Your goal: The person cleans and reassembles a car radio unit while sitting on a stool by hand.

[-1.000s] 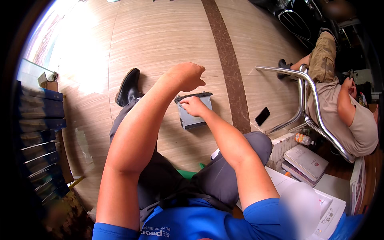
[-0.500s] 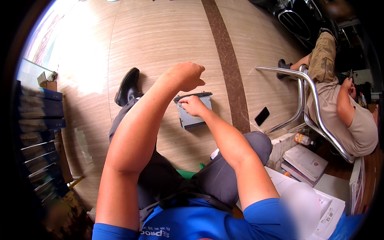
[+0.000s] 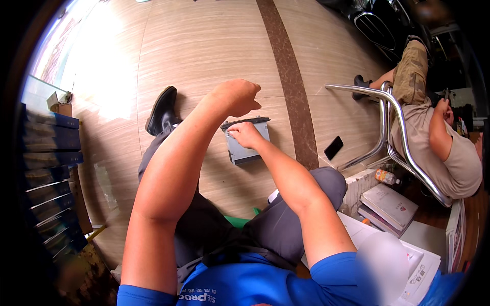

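My left hand (image 3: pixel 237 97) is raised over a grey metal box-like device (image 3: pixel 247 148) on the floor, its fingers curled and anything inside them hidden. My right hand (image 3: pixel 240 133) rests at the device’s upper left part, just below a black strip (image 3: pixel 253 120) along the far edge, with fingers bent; what they grip there is too small to make out. My left forearm crosses up beside the device, and my bent legs lie either side below it.
A dark phone (image 3: pixel 334 147) lies right of the device. A tubular metal chair frame (image 3: pixel 383 93) and another person (image 3: pixel 434 153) are at the right, near books (image 3: pixel 388 204), a bottle (image 3: pixel 386 176) and a white machine (image 3: pixel 423 270). Stacked blue boxes (image 3: pixel 51 148) stand left.
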Demonstrator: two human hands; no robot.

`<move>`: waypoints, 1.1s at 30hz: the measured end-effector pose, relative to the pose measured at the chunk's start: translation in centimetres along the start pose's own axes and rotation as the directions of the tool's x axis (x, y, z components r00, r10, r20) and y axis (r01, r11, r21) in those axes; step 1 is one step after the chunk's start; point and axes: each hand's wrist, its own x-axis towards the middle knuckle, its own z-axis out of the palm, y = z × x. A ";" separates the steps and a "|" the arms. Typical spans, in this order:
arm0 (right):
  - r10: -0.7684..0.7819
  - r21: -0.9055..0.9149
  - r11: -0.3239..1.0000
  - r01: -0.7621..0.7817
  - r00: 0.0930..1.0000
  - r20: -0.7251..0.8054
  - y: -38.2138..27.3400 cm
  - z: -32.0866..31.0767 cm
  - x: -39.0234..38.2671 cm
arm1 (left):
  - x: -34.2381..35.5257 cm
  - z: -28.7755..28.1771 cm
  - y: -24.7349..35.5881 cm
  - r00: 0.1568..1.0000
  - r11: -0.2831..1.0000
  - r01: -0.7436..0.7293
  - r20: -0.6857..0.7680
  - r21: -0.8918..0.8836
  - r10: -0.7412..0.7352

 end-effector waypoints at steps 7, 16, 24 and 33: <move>0.149 0.112 0.980 -0.165 0.979 0.140 -0.3 -0.1 0.4 | -0.1 -0.2 0.1 1.000 1.000 0.004 0.008 -0.004 -0.004; 0.038 0.023 0.999 -0.040 0.998 0.053 -1.0 -0.3 -0.1 | -0.3 0.0 -0.2 1.000 1.000 -0.002 -0.004 0.002 0.002; 0.147 0.072 0.985 -0.157 0.981 0.123 -0.8 -0.3 0.2 | -0.2 0.0 -0.2 1.000 1.000 0.001 -0.001 -0.007 -0.001; 0.040 0.016 0.999 -0.040 0.999 -0.008 -1.1 -0.4 -0.2 | -0.2 -0.4 -0.1 0.999 1.000 0.013 0.032 0.002 -0.013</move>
